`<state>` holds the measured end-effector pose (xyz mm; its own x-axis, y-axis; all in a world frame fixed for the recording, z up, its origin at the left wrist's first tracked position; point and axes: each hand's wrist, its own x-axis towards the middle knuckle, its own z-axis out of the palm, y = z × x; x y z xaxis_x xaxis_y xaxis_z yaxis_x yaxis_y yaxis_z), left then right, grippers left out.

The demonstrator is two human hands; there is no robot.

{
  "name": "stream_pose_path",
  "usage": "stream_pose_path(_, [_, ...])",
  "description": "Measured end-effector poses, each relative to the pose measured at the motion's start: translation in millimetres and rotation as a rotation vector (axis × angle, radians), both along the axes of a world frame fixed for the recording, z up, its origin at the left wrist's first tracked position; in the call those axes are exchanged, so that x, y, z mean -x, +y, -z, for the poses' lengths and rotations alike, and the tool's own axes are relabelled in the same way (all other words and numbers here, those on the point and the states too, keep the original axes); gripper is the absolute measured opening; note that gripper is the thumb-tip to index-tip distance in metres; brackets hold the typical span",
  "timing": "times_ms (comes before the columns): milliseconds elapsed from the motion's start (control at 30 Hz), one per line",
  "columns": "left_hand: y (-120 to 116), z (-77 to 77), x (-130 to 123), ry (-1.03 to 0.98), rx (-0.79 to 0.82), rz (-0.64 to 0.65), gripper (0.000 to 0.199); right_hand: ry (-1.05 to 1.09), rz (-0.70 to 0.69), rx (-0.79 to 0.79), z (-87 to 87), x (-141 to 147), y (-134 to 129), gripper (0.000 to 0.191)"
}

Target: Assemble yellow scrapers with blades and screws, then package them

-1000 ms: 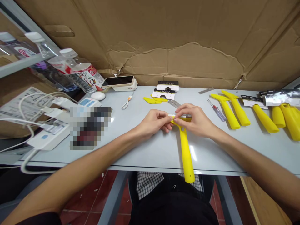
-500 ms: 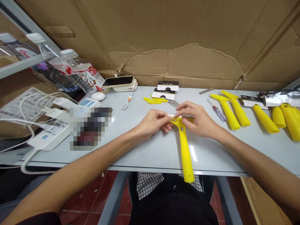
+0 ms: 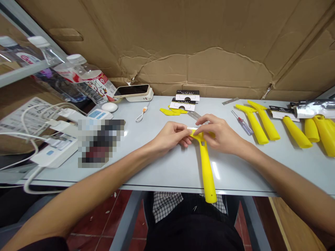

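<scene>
A yellow scraper [image 3: 207, 170] lies with its wide head toward the back and its handle reaching past the table's front edge. My left hand [image 3: 171, 136] pinches the left end of that head, thumb on top. Over the right part of the head is my right hand [image 3: 221, 135], fingers curled round it and one fingertip pressing near the left end. A thin metal strip shows along the head's back edge; the rest of it is covered by my fingers. Just behind my hands lies a loose blade [image 3: 193, 115].
Yellow head pieces [image 3: 170, 111] and black-and-white cards [image 3: 187, 95] lie at the back. To the right are a screwdriver [image 3: 244, 125], another blade [image 3: 230, 101] and several yellow scraper handles [image 3: 258, 129]. A power strip [image 3: 52, 153], phone [image 3: 133, 90] and bottles [image 3: 96, 82] stand left.
My right fingertips have shifted slightly left along the scraper's head, now covering the screw spot seen before. My left hand and the handle have barely moved.
</scene>
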<state>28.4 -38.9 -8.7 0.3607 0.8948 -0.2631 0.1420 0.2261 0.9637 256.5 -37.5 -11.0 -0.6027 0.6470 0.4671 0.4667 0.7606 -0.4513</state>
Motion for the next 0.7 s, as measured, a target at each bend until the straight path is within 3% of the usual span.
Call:
stream_pose_path(67, [0,0.6,0,-0.007,-0.003,-0.002,0.022,0.018,0.019,0.031,-2.4,1,-1,0.041])
stream_pose_path(167, [1,1.4,2,0.001,-0.01,-0.007,0.023,0.089,0.168,0.15,-8.4,2,-1,0.032])
stream_pose_path(300, [8,1.8,7,0.017,-0.049,-0.043,0.022,0.094,0.327,0.564,-16.5,-1,2,0.02])
stream_pose_path(400, [12,1.3,10,0.019,-0.083,-0.053,0.021,0.194,0.291,0.867,-18.4,-4,5,0.015])
stream_pose_path(500, [13,-0.3,11,0.012,-0.117,-0.039,0.023,0.41,0.201,1.05,-16.8,-6,7,0.01])
stream_pose_path(600, [13,-1.2,12,-0.002,-0.135,-0.035,0.023,0.551,0.138,1.165,-14.3,-6,8,0.008])
stream_pose_path(700, [13,0.7,11,-0.022,-0.119,-0.054,0.022,0.604,0.159,1.169,-12.0,-4,8,0.005])
